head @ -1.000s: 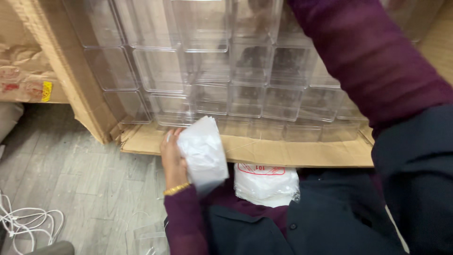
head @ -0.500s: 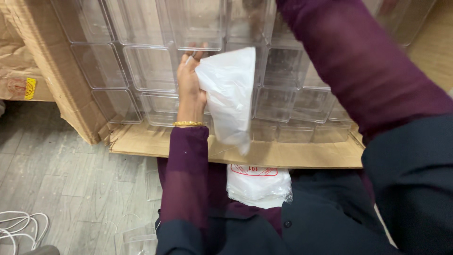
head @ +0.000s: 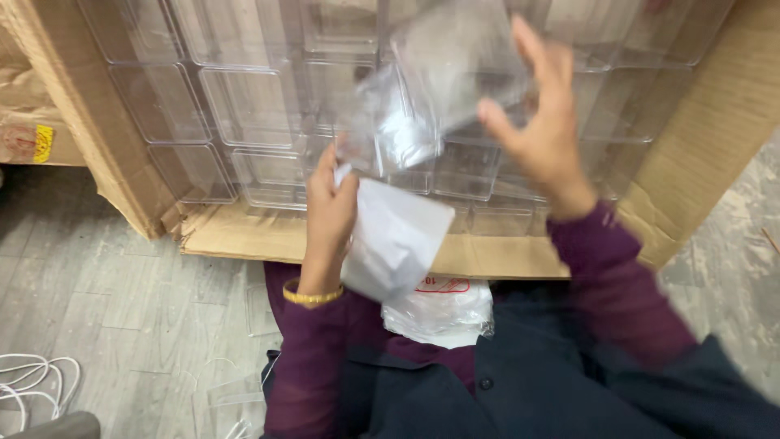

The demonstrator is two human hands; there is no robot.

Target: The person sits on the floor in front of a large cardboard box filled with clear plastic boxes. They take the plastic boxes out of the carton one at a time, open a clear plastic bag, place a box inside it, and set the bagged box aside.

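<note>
Cardboard box (head: pixel 715 138) of clear containers (head: pixel 244 106) on grey floor
Left hand (head: pixel 329 215) pinches white cloth (head: pixel 398 240) at the box's front edge; right hand (head: pixel 544 130), fingers spread, grips blurred clear container (head: pixel 443 81) above

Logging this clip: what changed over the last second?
The right hand came into view, lifting a clear plastic box from the carton. The left hand rose, then dropped back a little, keeping hold of the white bag. The bag on the lap stayed.
</note>
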